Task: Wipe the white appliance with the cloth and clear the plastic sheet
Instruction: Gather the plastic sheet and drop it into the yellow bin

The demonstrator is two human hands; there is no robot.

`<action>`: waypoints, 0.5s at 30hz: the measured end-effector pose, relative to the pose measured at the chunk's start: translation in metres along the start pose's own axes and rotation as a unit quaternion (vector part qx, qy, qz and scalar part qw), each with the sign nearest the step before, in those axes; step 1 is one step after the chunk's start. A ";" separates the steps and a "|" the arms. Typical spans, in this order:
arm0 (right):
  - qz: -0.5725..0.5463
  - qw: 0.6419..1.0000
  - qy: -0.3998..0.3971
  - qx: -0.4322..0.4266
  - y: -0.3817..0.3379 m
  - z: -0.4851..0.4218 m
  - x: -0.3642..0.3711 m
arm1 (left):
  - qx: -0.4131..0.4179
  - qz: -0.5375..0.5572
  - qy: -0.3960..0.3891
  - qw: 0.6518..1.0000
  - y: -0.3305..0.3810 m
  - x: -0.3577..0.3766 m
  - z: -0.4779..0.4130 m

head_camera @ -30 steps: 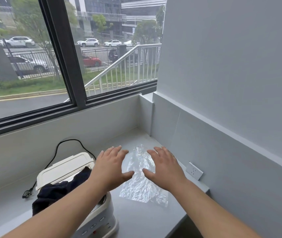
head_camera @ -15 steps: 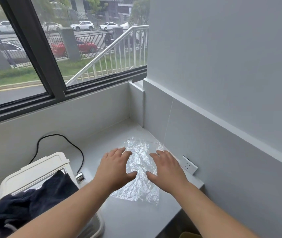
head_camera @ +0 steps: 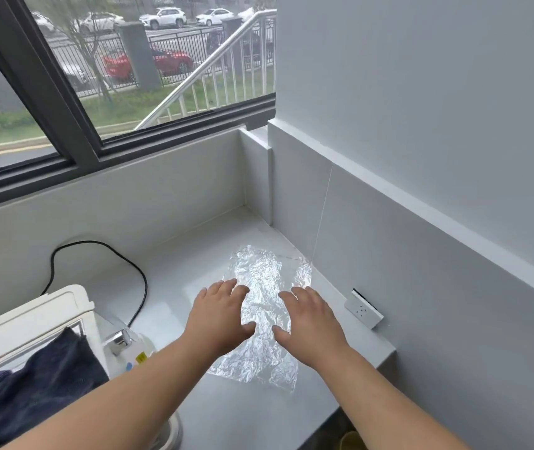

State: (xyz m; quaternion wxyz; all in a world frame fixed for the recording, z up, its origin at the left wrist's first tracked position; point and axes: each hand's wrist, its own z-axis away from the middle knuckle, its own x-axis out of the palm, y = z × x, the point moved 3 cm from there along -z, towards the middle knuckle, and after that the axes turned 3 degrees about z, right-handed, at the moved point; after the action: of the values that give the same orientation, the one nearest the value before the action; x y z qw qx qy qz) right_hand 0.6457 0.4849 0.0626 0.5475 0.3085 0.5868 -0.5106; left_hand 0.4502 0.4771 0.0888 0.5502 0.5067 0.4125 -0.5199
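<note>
Spreading across the pale bench (head_camera: 252,414), the crinkled plastic sheet (head_camera: 264,277) is lying flat near the wall. The white appliance (head_camera: 28,316) is sitting at my left with the dark cloth (head_camera: 41,381) draped over it. My left hand (head_camera: 221,315) and right hand (head_camera: 311,318) are pressing on the sheet, fingers (head_camera: 226,285) splayed wide, gripping nothing.

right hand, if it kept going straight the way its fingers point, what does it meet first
Probably more of the plastic sheet, which the right hand already seems to be over. Past the sheet's far edge comes bare countertop, then the corner wall. Its height above the sheet is unclear.
</note>
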 end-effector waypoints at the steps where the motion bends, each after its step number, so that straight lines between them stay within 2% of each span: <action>1: 0.001 1.000 -0.004 -0.001 0.003 -0.004 0.005 | -0.004 -0.005 -0.006 1.000 -0.002 0.005 -0.005; 15: 0.004 0.997 -0.073 0.006 0.036 -0.051 0.075 | -0.043 -0.036 -0.081 0.995 -0.020 0.075 -0.049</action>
State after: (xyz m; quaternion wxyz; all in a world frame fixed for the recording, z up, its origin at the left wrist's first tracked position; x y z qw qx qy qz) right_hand 0.6464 0.5277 -0.0251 0.5889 0.2760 0.5411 -0.5331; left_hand 0.4425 0.5151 0.0051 0.5841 0.4230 0.4067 -0.5608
